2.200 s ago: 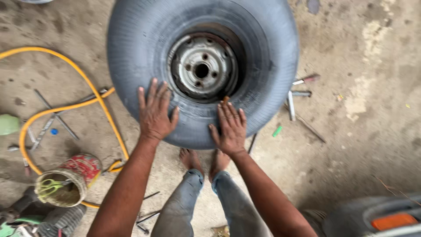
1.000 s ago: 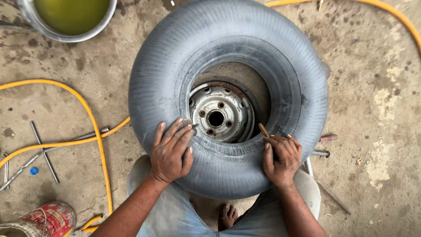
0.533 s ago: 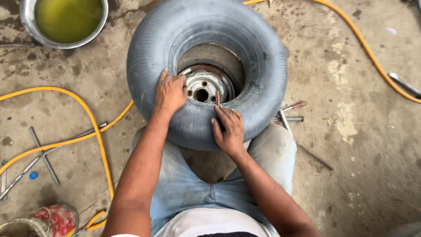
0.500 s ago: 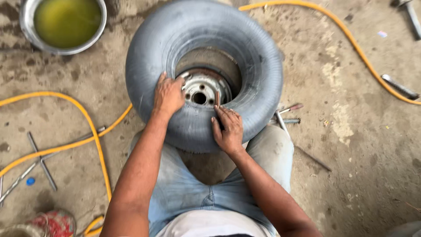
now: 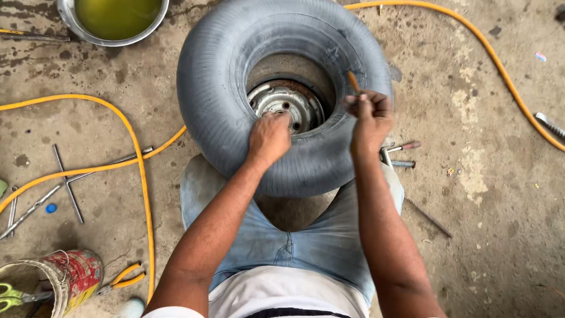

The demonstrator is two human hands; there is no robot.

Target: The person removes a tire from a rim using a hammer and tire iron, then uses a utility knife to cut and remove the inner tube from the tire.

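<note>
Right hand [image 5: 369, 115] lifted, pinching stick [image 5: 353, 81]; left hand [image 5: 269, 136] gripping tyre [image 5: 212, 100].

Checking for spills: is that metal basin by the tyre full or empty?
Nearly full: the metal basin holds yellow-green liquid close to its rim.

yellow hose [image 5: 138, 176], metal basin [image 5: 67, 15] (greenish liquid), red can [image 5: 73, 277]

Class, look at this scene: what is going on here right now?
A person sits on a concrete floor with a large grey tyre lying between their knees. The left hand reaches into the middle, at the metal wheel rim. The right hand is raised over the tyre's edge, pinching a thin brown stick-like tool. A yellow hose lies nearby.
</note>
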